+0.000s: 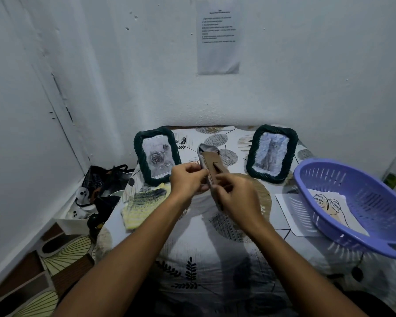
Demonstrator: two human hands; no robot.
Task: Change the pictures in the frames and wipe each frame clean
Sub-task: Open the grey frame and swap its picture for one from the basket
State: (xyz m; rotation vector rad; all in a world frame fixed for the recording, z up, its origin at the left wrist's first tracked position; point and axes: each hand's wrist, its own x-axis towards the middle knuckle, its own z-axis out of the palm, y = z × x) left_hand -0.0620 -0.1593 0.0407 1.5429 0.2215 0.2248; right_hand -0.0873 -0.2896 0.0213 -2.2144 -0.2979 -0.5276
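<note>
You hold the third frame edge-on above the table between the two standing frames, both your left hand and right hand gripping its cardboard back, so next you probably must open it carefully.

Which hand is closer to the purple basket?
The right hand is closer: the purple basket sits just to its right on the table. The left hand is farther away, on the far side of the frame back both hands hold.
</note>
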